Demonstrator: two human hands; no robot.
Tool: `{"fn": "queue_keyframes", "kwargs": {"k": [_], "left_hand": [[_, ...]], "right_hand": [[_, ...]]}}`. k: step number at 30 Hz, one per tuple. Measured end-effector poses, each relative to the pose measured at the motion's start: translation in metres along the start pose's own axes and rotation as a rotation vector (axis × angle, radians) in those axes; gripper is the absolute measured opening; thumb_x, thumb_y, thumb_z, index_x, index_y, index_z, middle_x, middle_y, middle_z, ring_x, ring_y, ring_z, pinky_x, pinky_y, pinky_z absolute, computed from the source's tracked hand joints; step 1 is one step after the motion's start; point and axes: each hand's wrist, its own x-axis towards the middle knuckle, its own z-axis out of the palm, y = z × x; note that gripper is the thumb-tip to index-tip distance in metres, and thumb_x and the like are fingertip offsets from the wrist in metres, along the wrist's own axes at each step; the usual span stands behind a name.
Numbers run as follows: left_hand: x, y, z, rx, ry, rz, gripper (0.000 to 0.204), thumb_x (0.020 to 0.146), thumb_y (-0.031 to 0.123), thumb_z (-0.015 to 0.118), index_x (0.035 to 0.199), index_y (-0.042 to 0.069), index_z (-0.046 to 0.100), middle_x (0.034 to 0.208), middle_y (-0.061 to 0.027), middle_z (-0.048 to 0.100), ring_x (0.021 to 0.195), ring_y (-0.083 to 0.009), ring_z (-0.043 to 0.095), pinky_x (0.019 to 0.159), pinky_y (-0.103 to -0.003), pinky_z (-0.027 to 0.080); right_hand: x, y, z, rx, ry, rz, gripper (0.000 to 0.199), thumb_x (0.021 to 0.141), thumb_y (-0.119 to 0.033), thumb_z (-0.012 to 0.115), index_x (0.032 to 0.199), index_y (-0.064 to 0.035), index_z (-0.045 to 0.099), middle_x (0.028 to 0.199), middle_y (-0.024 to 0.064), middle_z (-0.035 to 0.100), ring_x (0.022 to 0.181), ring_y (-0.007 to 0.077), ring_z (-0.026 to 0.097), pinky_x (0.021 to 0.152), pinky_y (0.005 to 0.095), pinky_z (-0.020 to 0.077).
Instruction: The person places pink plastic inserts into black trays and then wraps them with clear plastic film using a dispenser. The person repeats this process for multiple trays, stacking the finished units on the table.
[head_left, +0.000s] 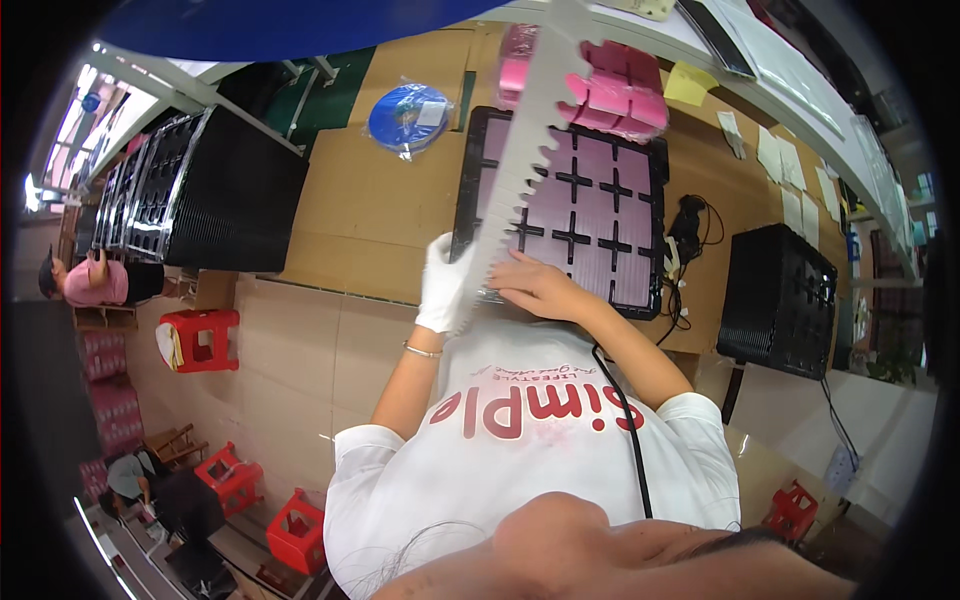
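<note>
A long pale grey strip (pixel 520 130) with a notched right edge slants up from my hands toward the camera. My left hand (pixel 442 290), in a white glove, is closed around its lower end, the fingers partly behind it. My right hand (pixel 545 287) is bare, its fingers stretched out with the tips beside the notched edge; whether they touch it, I cannot tell. Behind the strip a black tray (pixel 658 240) lies on the table, with pink-lilac sheets (pixel 590 225) under black cross-shaped dividers. The strip covers the tray's left part.
Pink wrapped bundles (pixel 620 95) sit beyond the tray. A blue disc in clear plastic (pixel 408 118) lies on the cardboard-covered table (pixel 350 210). Stacked black trays stand left (pixel 235 190) and right (pixel 780 290). Black cables (pixel 690 225) lie beside the tray. A seated person (pixel 95 280) is at far left.
</note>
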Motion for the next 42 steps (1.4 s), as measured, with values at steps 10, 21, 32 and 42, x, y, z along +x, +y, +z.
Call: {"fn": "queue_keyframes", "kwargs": {"k": [10, 21, 32, 42], "left_hand": [[0.018, 0.071, -0.111, 0.188, 0.300, 0.388, 0.052, 0.087, 0.017, 0.070, 0.131, -0.003, 0.053, 0.125, -0.0114, 0.060, 0.109, -0.0154, 0.056, 0.098, -0.028, 0.042], [0.068, -0.070, -0.393, 0.208, 0.356, 0.059, 0.054, 0.087, 0.017, 0.068, 0.133, -0.006, 0.051, 0.121, -0.0113, 0.063, 0.110, -0.0142, 0.057, 0.099, -0.027, 0.040], [0.208, -0.144, -0.368, 0.747, 0.600, -0.009, 0.059, 0.080, 0.033, 0.074, 0.124, -0.003, 0.059, 0.112, -0.0170, 0.066, 0.102, -0.0308, 0.063, 0.092, -0.040, 0.048], [0.154, -0.112, -0.125, 1.184, -0.079, 0.746, 0.036, 0.090, 0.026, 0.056, 0.116, 0.003, 0.060, 0.119, -0.0208, 0.061, 0.116, -0.0350, 0.054, 0.099, -0.047, 0.040]], "right_hand": [[-0.046, -0.034, -0.049, -0.146, 0.690, 0.248, 0.019, 0.091, -0.003, 0.056, 0.107, -0.0013, 0.067, 0.104, 0.0123, 0.069, 0.099, 0.0229, 0.065, 0.087, 0.0316, 0.0500], [-0.159, 0.008, -0.047, 0.130, 1.194, 0.571, 0.024, 0.100, -0.011, 0.050, 0.113, 0.0051, 0.063, 0.102, 0.0125, 0.068, 0.091, 0.0172, 0.066, 0.085, 0.0279, 0.0526], [-0.144, -0.027, -0.032, 0.076, 1.174, 0.684, 0.024, 0.100, -0.011, 0.050, 0.112, 0.0050, 0.063, 0.096, 0.0106, 0.068, 0.086, 0.0142, 0.065, 0.081, 0.0264, 0.0528], [-0.162, -0.046, 0.006, 0.006, 1.258, 0.802, 0.023, 0.099, -0.009, 0.051, 0.111, 0.0052, 0.063, 0.094, 0.0102, 0.068, 0.085, 0.0136, 0.065, 0.080, 0.0259, 0.0521]]}}
